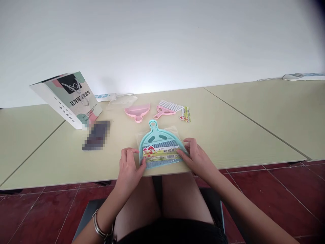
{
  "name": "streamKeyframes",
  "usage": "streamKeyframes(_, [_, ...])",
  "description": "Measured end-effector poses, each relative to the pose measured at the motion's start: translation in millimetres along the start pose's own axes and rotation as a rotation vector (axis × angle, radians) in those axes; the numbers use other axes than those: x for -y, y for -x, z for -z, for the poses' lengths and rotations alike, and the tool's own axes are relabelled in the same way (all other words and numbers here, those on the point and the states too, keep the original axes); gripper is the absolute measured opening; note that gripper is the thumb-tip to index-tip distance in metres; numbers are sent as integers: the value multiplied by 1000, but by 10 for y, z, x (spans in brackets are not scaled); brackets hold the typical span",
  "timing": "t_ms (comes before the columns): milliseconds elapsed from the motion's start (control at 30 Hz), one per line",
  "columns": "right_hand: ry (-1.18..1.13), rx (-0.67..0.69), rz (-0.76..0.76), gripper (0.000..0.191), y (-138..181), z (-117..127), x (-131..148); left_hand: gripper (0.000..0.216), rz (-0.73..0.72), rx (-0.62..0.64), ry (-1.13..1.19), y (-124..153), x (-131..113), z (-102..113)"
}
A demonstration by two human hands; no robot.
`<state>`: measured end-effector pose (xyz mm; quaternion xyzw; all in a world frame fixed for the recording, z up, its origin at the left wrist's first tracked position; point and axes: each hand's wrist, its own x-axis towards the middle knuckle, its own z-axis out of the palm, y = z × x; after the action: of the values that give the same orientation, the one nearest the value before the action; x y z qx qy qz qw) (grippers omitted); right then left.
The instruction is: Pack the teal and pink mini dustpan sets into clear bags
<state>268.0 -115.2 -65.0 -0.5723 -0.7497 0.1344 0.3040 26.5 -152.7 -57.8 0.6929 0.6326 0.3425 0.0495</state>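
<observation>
Fingers [130, 154] of the left hand [128, 166] curl at the left rim of a film-wrapped mint-green dustpan-and-brush set [157, 136], thumb on its near corner; we read a light pinch. Left to right, we log: a printed paper bag [74, 96], upright on its own base; a blurred dark object [98, 135] beside it, identity unclear; a clear plastic sleeve [122, 102]; a pink dustpan [138, 111], handle towards us. Next, the set, flat near the front edge of the table [241, 128], handle pointing away; we judge this keeps its label [155, 153] readable and both rims reachable. Beyond it lie a pink brush [166, 110] and, at the bristle ends, a printed card [187, 114]. Rightmost, the right hand [199, 159] grips the opposite rim, thumb over the label's end, probably to steady slippery film.
</observation>
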Motion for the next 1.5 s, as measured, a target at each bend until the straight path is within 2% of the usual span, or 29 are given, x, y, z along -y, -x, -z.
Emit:
streamKeyframes(100, [-24,66,-79,41,-22,18,131,24,35,136,-13,-41,10,21])
streamKeyframes(167, [-89,83,-126,48,-42,21,200,27,4,157,14,-45,18,22])
streamKeyframes(300, [-558,122,-290,53,-72,54,214,30,16,154,103,-10,-36,-3])
streamKeyframes(367, [-755,89,-390,56,-68,112,159,31,26,153,172,-10,-130,-15])
streamKeyframes(467, [-864,-70,-509,60,-60,289,-25,36,-9,185,250,-106,-313,-4])
streamKeyframes(567, [-841,-303,-588,58,-109,584,-360,35,-58,242,206,-361,-393,41])
streamKeyframes(633, [-750,-426,-642,52,-186,804,-644,34,-62,245,136,-612,-327,63])
streamKeyframes(700, [-687,-490,-676,43,-285,989,-931,35,-16,197,32,-894,-186,57])
streamKeyframes(800, [-614,-533,-705,37,-434,1144,-1269,40,44,189,-165,-1276,54,-7])
streamKeyframes(900, [-573,-494,-735,36,-549,1179,-1447,47,150,350,-226,-1510,202,-107])
streamKeyframes(967, [-482,-441,-731,36,-602,1170,-1508,49,196,411,-220,-1574,242,-179])
streamKeyframes(1033, [-322,-404,-709,36,-647,1147,-1558,48,222,377,-211,-1587,259,-249])
streamKeyframes(1200, [-20,-315,-635,34,-766,1017,-1701,34,218,151,-172,-1576,350,-385])
streamKeyframes(1300, [71,-361,-607,32,-817,921,-1763,21,210,8,-22,-1612,474,-404])
streamKeyframes(1400, [124,-423,-618,36,-823,864,-1762,22,202,-100,80,-1669,609,-334])
streamKeyframes(1500, [175,-577,-554,42,-804,860,-1643,26,144,-251,295,-1721,701,-166])
